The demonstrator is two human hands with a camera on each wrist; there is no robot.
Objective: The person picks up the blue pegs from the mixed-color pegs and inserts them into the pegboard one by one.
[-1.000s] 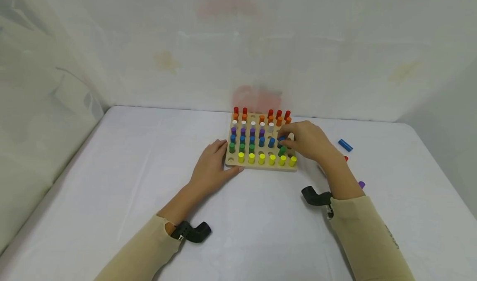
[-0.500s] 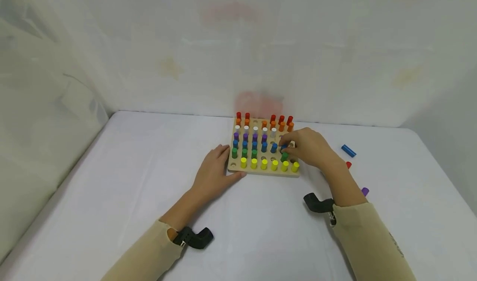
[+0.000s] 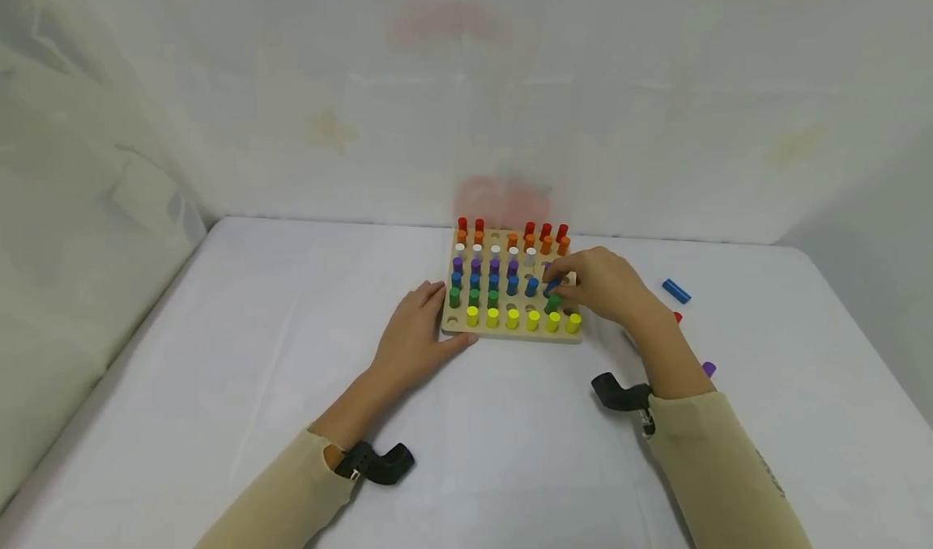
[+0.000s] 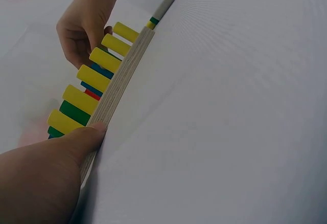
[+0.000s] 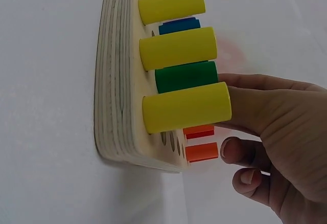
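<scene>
Table: a white cloth-covered table (image 3: 219,387) carries everything, with the square pale wooden peg board (image 3: 510,334) toward its far middle.
Peg board: rows of upright cylinder pegs stand in it, red and orange at the far edge, then white, purple, blue and green, with yellow pegs (image 3: 513,318) along the near edge; several holes stand empty.
Left hand: the left hand (image 3: 415,334) lies with fingers relaxed against the board's near-left corner, its thumb (image 4: 92,132) pressing the board's edge.
Right hand: the right hand (image 3: 601,283) reaches over the board's right side, fingertips pinching a blue cylinder peg (image 3: 552,287) in the blue row, just behind a green peg (image 3: 553,303).
Loose pegs: a blue wooden peg (image 3: 675,291) lies on the table right of the board; a red peg (image 3: 678,317) and a purple peg (image 3: 709,368) lie nearer, also right of the board.
</scene>
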